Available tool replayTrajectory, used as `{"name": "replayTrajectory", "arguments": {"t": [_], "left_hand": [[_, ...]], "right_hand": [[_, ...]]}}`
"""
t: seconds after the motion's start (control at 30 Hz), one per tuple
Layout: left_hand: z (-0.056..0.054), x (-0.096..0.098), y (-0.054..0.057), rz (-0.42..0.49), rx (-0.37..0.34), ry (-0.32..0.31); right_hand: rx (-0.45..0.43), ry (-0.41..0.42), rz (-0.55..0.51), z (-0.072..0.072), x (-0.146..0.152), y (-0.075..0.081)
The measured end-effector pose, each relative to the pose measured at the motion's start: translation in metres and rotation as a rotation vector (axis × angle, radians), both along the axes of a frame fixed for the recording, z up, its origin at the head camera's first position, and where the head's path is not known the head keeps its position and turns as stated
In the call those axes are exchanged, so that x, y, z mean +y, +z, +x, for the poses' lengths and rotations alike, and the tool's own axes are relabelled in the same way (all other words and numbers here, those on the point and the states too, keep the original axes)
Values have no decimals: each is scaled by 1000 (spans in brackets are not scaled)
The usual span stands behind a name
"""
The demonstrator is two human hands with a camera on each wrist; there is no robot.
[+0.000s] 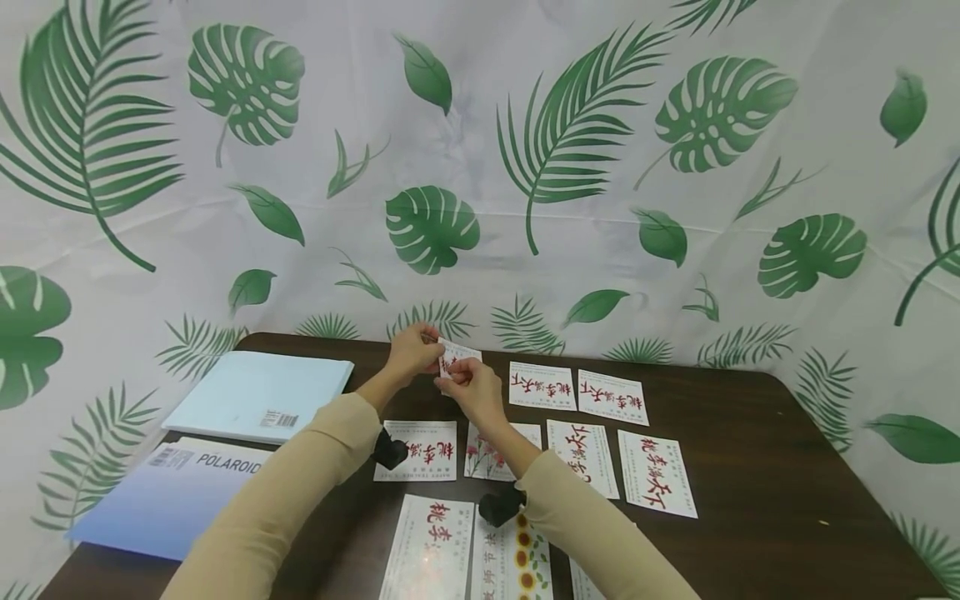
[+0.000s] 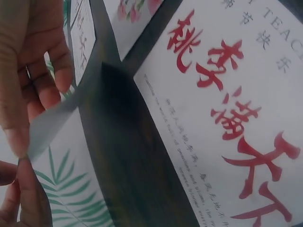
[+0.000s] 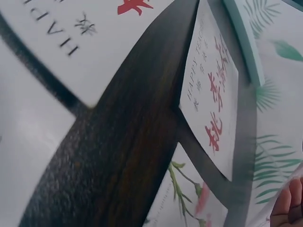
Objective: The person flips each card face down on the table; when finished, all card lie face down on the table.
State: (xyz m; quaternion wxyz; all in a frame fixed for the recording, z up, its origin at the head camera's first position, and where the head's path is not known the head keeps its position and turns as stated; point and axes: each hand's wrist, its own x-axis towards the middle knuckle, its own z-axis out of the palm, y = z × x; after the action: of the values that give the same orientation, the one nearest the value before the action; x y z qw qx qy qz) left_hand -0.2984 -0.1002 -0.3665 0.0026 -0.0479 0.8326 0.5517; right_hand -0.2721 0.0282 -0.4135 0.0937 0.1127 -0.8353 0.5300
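My left hand (image 1: 409,353) and right hand (image 1: 478,393) each pinch the red-lettered card (image 1: 454,351), fingers (image 1: 465,367) drawn together on it; it is raised between them, near the surface's (image 1: 750,458) far edge.

The worktop (image 1: 757,483) is dark brown, its surface streaked like wood grain, with rounded far corners. On its left side lie a pale blue pack (image 1: 251,387) bearing a barcode and, nearer, a blue pack (image 1: 165,492) lettered POLAROID. Two far cards (image 1: 542,386) with red characters lie near the back edge. The middle row has three red-lettered cards (image 1: 657,473) and a pink-flowered card (image 1: 482,460), second from left. In front are another red-lettered card (image 1: 427,546), a sunflower card (image 1: 519,568) and a partly hidden card (image 1: 583,583).
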Motion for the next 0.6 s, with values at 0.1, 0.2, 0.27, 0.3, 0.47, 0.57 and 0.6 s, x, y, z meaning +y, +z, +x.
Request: {"name": "replayTrajectory", "arguments": {"t": [0.1, 0.2, 0.27, 0.3, 0.47, 0.57, 0.6], "left_hand": [[3, 4, 4, 22, 35, -14], [5, 5, 4, 79, 81, -51], [5, 5, 2, 121, 107, -69], [5, 4, 0, 134, 115, -73], [7, -3, -12, 102, 136, 16], [10, -10, -21, 32, 125, 90], [11, -12, -24, 26, 112, 104]], "right_hand": [[101, 2, 58, 0, 3, 3], [201, 2, 77, -1, 9, 5], [241, -20, 62, -2, 14, 7], [252, -40, 43, -3, 16, 7], [174, -164, -146, -7, 26, 7], [65, -178, -310, -10, 28, 4], [31, -177, -355, -10, 28, 2]]}}
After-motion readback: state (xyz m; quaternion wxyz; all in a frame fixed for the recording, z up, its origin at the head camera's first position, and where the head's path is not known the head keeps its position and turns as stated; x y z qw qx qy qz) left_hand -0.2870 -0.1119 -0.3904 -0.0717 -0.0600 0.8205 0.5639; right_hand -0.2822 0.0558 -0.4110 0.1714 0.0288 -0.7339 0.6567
